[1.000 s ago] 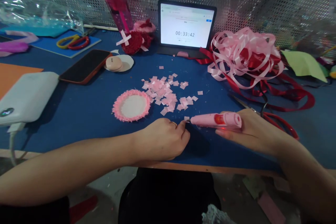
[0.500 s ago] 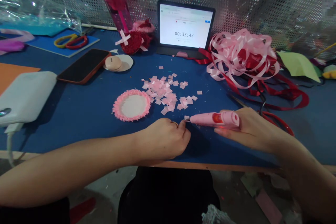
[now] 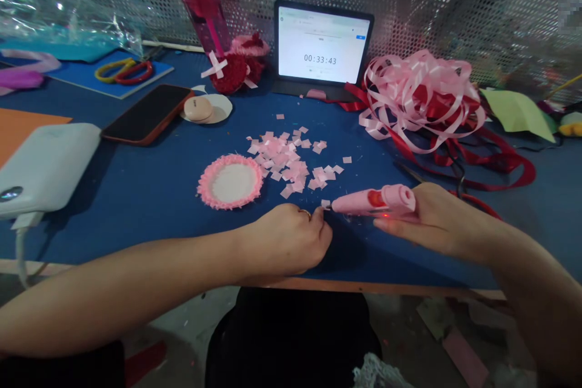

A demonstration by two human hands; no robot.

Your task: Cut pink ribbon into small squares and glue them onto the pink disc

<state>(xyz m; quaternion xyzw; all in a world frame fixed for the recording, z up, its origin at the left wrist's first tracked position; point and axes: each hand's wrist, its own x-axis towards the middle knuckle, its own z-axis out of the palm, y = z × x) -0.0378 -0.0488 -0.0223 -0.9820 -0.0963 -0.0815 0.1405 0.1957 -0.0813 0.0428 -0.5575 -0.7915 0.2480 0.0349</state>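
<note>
My right hand [image 3: 431, 221] holds a pink pen-shaped glue gun [image 3: 373, 201] lying nearly flat, its tip pointing left. My left hand [image 3: 288, 242] rests on the blue table [image 3: 136, 188] with its fingertips pinching a small pink ribbon square [image 3: 325, 204] right at the gun's tip. Just beyond lies a pile of several cut pink ribbon squares [image 3: 291, 160]. Left of that pile sits a white disc edged with pink ribbon petals [image 3: 231, 181].
A tablet showing a timer [image 3: 322, 45] stands at the back. Tangled pink and red ribbon [image 3: 422, 97] lies at right, with red-handled scissors [image 3: 459, 191] behind my right hand. A phone [image 3: 148, 112], a white power bank [image 3: 43, 167], a pink bottle [image 3: 202, 0] and more scissors [image 3: 122, 71] are at left.
The glue gun's rear end has lifted slightly and my right hand has shifted a little; my left hand stays at the tip. The timer has advanced one second.
</note>
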